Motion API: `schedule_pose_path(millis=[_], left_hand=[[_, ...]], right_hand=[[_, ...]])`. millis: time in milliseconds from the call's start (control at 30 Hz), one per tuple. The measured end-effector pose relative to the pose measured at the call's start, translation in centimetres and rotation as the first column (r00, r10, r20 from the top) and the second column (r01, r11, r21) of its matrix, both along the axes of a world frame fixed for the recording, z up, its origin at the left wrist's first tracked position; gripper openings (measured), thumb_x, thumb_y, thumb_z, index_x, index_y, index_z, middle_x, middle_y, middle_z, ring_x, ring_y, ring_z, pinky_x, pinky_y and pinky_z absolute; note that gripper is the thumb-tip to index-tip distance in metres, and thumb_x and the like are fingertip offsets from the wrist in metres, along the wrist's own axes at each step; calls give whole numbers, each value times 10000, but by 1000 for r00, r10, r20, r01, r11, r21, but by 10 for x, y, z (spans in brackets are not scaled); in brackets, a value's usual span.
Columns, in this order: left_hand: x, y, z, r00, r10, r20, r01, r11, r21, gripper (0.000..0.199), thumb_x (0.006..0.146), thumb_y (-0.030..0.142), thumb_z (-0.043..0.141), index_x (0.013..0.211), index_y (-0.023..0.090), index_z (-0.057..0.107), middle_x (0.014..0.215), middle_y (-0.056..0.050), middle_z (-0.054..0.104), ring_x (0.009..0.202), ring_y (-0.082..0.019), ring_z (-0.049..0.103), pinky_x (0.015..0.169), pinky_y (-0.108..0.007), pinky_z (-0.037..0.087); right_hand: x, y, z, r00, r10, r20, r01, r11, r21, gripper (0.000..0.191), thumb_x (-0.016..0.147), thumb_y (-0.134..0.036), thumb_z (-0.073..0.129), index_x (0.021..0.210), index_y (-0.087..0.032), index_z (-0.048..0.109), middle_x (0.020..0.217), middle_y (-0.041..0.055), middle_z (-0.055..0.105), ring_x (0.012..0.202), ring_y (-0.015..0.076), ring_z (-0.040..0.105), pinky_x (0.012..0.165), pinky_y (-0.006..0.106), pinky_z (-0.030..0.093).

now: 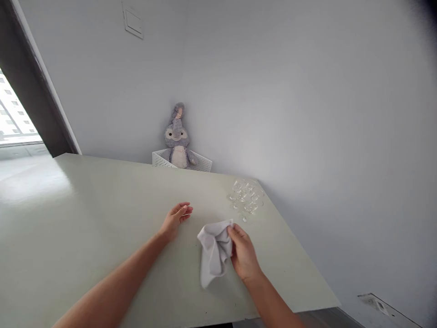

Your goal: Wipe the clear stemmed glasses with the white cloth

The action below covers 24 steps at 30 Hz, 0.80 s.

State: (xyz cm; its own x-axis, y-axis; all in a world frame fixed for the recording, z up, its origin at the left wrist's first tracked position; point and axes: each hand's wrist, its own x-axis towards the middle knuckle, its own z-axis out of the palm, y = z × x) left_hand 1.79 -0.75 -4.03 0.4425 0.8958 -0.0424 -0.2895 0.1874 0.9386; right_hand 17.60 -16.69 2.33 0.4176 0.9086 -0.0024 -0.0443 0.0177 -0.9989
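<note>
My right hand grips a crumpled white cloth by its upper edge, and the cloth hangs down just above the pale green table. My left hand hovers over the table to the left of the cloth, holding nothing, its fingers loosely curled and slightly apart. A cluster of several clear glasses stands near the table's far right corner, a short way beyond my right hand.
A grey plush toy sits in a white perforated basket behind the table's far edge, against the white wall. A window lies at the far left. The table's right edge runs close to the wall.
</note>
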Motion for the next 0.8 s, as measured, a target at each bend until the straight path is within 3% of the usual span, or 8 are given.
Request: schedule_pose_path(millis=[100, 267, 367, 433, 533, 600, 667, 800], left_hand=[[-3, 4, -2, 998, 29, 54, -26, 998, -53, 383, 734, 452, 561, 995, 171, 560, 948, -88, 617, 929, -187, 568, 865, -354, 430], [-3, 1, 3, 999, 38, 37, -36, 998, -57, 411, 706, 468, 589, 986, 166, 575, 963, -101, 629, 942, -204, 576, 879, -373, 426], [3, -15, 15, 988, -143, 62, 147, 986, -77, 432, 740, 499, 541, 1015, 168, 577, 1049, -121, 611, 988, -221, 563, 892, -382, 416], [9, -29, 24, 923, -365, 122, 380, 916, -129, 526, 770, 585, 423, 1059, 170, 566, 1094, -135, 593, 1007, -242, 558, 865, -402, 429], [15, -42, 33, 808, -551, 210, 587, 786, -193, 674, 753, 690, 263, 1107, 189, 543, 1058, -125, 613, 984, -267, 570, 806, -424, 452], [14, -40, 31, 827, -518, 217, 559, 799, -223, 653, 744, 688, 302, 1083, 193, 558, 1024, -113, 629, 957, -268, 581, 786, -413, 461], [13, -34, 23, 893, -415, 176, 447, 864, -232, 539, 737, 615, 446, 1039, 188, 577, 993, -103, 641, 921, -258, 594, 765, -387, 469], [14, -21, 2, 983, -175, 61, 183, 966, -182, 328, 661, 397, 664, 882, 163, 603, 801, -53, 662, 714, -193, 614, 655, -306, 479]], right_hand=[[13, -9, 21, 964, -163, -210, 174, 984, 37, 247, 755, -423, 550, 853, -196, 559, 772, 51, 630, 659, 192, 597, 490, 272, 457], [28, -13, 44, 925, -273, -264, 301, 951, 75, 279, 720, -392, 606, 926, -209, 562, 707, 19, 620, 562, 161, 570, 397, 242, 410], [24, -4, 41, 939, -247, -238, 268, 962, 59, 311, 706, -409, 622, 930, -201, 561, 632, -5, 593, 478, 131, 522, 360, 225, 365], [15, 5, 31, 968, -180, -174, 193, 979, 66, 308, 714, -419, 615, 925, -201, 563, 677, -2, 603, 492, 121, 525, 392, 223, 391], [4, 16, 12, 990, 137, 34, -138, 990, 40, 339, 767, -434, 551, 1018, -206, 565, 923, 50, 621, 686, 155, 592, 547, 260, 478], [2, 20, 1, 926, 290, 242, -293, 956, -25, 361, 803, -427, 500, 1090, -215, 554, 1070, 74, 586, 857, 188, 588, 674, 301, 492], [6, 21, -10, 831, 278, 481, -283, 957, -64, 332, 834, -402, 457, 1097, -230, 563, 1134, 69, 563, 984, 200, 548, 783, 334, 468], [15, 15, -34, 483, 230, 845, -286, 953, -96, 285, 862, -312, 423, 1075, -227, 591, 1185, 59, 549, 1106, 205, 469, 917, 377, 386]])
